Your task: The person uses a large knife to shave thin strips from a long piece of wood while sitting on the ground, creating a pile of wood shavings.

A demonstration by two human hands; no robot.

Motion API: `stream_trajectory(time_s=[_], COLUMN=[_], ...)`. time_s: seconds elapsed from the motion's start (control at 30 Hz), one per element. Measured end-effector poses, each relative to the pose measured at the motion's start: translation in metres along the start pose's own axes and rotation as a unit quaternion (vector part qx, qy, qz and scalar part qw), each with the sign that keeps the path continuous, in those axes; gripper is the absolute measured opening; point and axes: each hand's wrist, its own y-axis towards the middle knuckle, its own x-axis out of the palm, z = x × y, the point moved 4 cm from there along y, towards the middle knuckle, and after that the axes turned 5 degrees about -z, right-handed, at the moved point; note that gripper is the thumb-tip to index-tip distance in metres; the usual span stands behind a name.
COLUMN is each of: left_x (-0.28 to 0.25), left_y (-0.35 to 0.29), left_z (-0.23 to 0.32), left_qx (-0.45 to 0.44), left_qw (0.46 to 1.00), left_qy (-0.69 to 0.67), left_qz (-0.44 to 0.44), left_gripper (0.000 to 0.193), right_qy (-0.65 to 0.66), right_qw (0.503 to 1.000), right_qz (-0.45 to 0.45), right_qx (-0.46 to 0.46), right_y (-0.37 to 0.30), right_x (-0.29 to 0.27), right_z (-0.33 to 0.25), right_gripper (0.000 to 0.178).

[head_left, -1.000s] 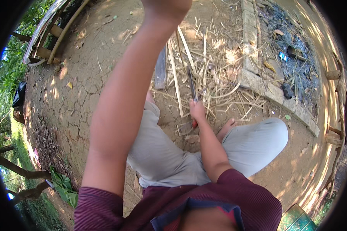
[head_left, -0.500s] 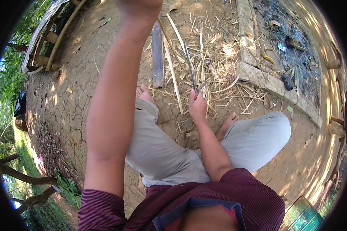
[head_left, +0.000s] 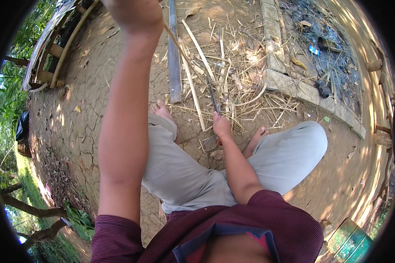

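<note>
My left hand (head_left: 135, 13) is raised at the upper edge, its fingers partly cut off by the frame. From it a thin brown bamboo strip (head_left: 180, 47) slants down toward the middle, and the hand appears closed on it. Low between my feet, my right hand (head_left: 222, 126) grips a knife (head_left: 214, 97) with a long dark blade pointing away from me. A bit of reddish handle shows below the fist. The blade lies near the strip's lower end; whether they touch I cannot tell.
Pale strips and shavings (head_left: 250, 103) litter the cracked earth ahead. A dark split bamboo length (head_left: 174, 70) lies left of them. On the right, a brick edging (head_left: 289, 85) borders an ashy patch (head_left: 324, 48). A green metal drum (head_left: 349, 241) stands at lower right.
My left hand has moved left, drawing the strip's upper end with it. My right hand and the knife have come slightly nearer to me, and the view has shifted a little.
</note>
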Motion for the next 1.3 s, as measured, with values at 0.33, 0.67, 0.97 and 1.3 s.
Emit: stream_trajectory(time_s=[0.33, 0.67, 0.97, 1.3], left_x=[0.021, -0.023, -0.032, -0.016], left_y=[-0.018, 0.014, 0.012, -0.016], left_z=[0.005, 0.009, 0.009, 0.001], left_qx=[-0.031, -0.023, 0.016, 0.03], left_qw=[0.997, 0.998, 0.997, 0.977], left_qy=[0.075, 0.014, 0.065, 0.189], left_qz=[-0.012, 0.057, 0.04, 0.095], left_gripper=[0.045, 0.041, 0.052, 0.059], right_qy=[0.102, 0.12, 0.148, 0.176], right_qw=[0.993, 0.989, 0.97, 0.944], right_qz=[-0.054, -0.004, 0.027, 0.043], right_qx=[0.005, -0.088, -0.189, -0.277], right_y=[0.007, -0.02, -0.106, -0.158], right_x=[0.014, -0.029, -0.097, -0.099], right_z=[-0.004, -0.061, -0.147, -0.167], right_gripper=[0.058, 0.054, 0.04, 0.037])
